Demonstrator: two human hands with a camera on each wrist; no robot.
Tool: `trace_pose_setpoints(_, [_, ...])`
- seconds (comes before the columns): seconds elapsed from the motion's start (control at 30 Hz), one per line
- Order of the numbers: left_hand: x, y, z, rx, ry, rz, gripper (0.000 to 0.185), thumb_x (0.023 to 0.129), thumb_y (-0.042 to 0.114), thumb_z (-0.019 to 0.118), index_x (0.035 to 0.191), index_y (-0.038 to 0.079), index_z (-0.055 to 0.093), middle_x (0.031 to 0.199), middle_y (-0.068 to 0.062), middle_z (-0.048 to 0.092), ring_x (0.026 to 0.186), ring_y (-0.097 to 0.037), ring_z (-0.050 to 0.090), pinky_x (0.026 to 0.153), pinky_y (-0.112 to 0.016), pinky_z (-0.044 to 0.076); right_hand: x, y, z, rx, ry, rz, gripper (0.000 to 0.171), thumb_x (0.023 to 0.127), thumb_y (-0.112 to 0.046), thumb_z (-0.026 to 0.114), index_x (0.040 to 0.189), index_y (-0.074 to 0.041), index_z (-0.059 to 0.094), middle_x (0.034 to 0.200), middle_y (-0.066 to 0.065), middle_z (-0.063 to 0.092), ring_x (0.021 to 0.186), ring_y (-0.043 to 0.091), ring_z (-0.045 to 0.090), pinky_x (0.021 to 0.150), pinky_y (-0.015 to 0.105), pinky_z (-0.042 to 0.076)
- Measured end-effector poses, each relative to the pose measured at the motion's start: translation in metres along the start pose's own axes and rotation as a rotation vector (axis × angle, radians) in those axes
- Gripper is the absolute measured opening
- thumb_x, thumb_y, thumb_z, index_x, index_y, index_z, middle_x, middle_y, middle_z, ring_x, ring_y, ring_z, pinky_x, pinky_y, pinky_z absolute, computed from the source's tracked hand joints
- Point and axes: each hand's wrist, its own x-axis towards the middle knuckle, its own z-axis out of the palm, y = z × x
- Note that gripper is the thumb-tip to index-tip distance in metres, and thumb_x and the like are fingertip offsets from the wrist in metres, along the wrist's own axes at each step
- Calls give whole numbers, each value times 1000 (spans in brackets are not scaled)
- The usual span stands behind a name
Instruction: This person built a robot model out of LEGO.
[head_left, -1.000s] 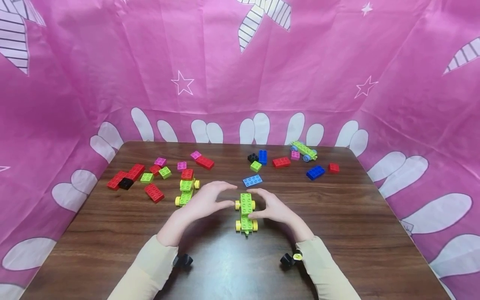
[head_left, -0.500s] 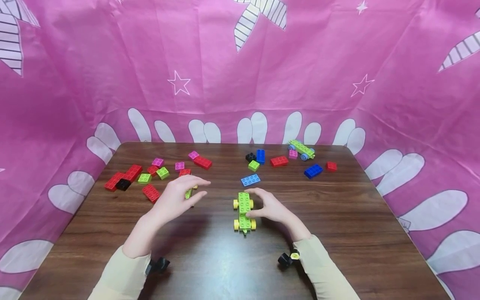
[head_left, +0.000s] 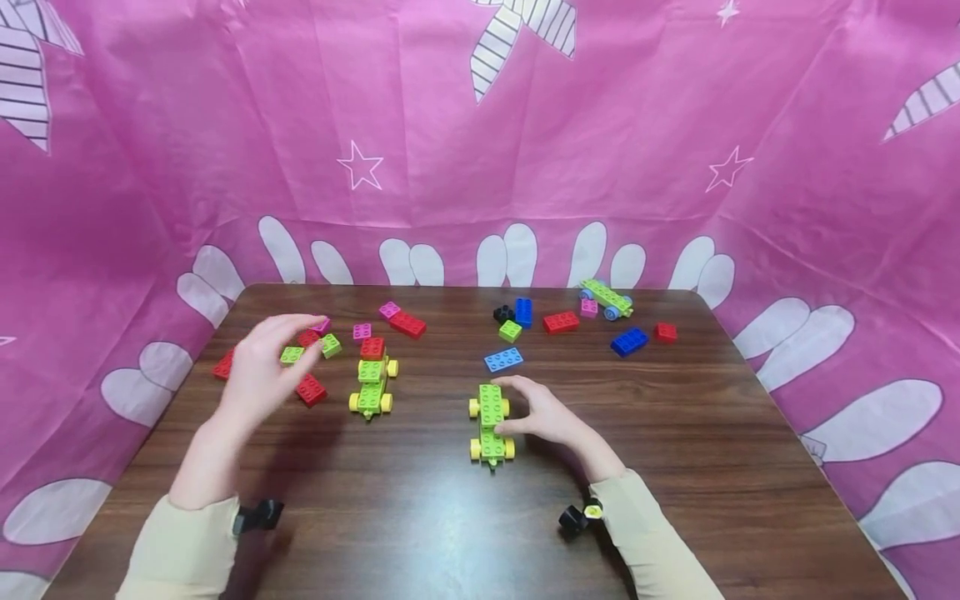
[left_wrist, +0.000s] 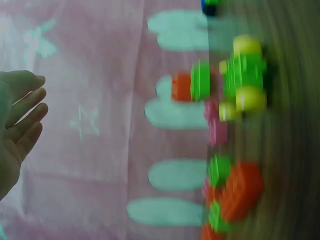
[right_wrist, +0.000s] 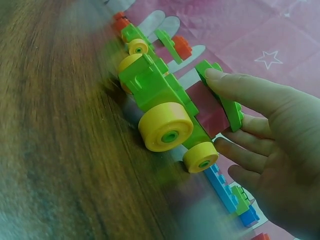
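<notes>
fingers of the right hand (head_left: 543,414) curl lightly round the green car (head_left: 491,423), which stands on its yellow wheels near the middle of the brown table (head_left: 675,467): index finger on the far end of the car's top plate, thumb against its near right side. in the right wrist view the fingertips (right_wrist: 220,77) touch the edge of the green plate while the yellow wheels (right_wrist: 166,126) rest on the wood.

the left hand (head_left: 264,372) hangs above the left part of the table with its fingers loosely spread and holding nothing, over the scatter of red bricks (head_left: 311,389) and small green bricks (head_left: 292,355). just to its right stands a second green car (head_left: 371,385) with yellow wheels and a red brick on its far end, untouched.

a light blue plate (head_left: 504,360) lies just beyond the held car. farther back sit more loose bricks and a third car with blue wheels (head_left: 606,301). pink cloth (head_left: 450,125) walls the table.
</notes>
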Motion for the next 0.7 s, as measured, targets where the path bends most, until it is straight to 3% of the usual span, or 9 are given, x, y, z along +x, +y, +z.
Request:
trace_pose_setpoints(0.2, [1, -37, -14, 42, 21, -127, 37, 76, -7, 74, 112, -5, 67, 109, -26, 68, 104, -42, 61, 87, -49, 42, 0, 1, -1, -2, -4, 7, 73, 80, -35, 80, 141, -13, 48, 144, 5, 51, 138, 28, 43, 112, 54, 36])
trace_pose_setpoints(0.3, [-1, -54, -15, 55, -5, -186, 38, 77, -4, 74, 114, -5, 65, 111, -28, 66, 105, -44, 59, 88, -50, 42, -1, 2, -1, -4, -3, 10, 73, 79, -36, 80, 141, -13, 48, 144, 5, 51, 138, 28, 43, 112, 54, 36])
trace_pose_setpoints(0.53, [-2, -92, -4, 76, -198, -335, 45, 83, 5, 72, 123, -8, 57, 121, -34, 57, 115, -49, 51, 97, -60, 39, 0, 1, -1, 0, -1, 10, 74, 79, -37, 80, 141, -13, 48, 144, 6, 51, 137, 28, 44, 112, 54, 36])
trace_pose_setpoints(0.7, [0, -111, 4, 81, -322, -401, 51, 85, 9, 71, 128, -9, 52, 128, -35, 52, 121, -52, 46, 100, -64, 35, 0, 1, 1, 4, -3, -2, 73, 80, -36, 80, 142, -12, 48, 144, 7, 51, 136, 29, 44, 111, 54, 36])
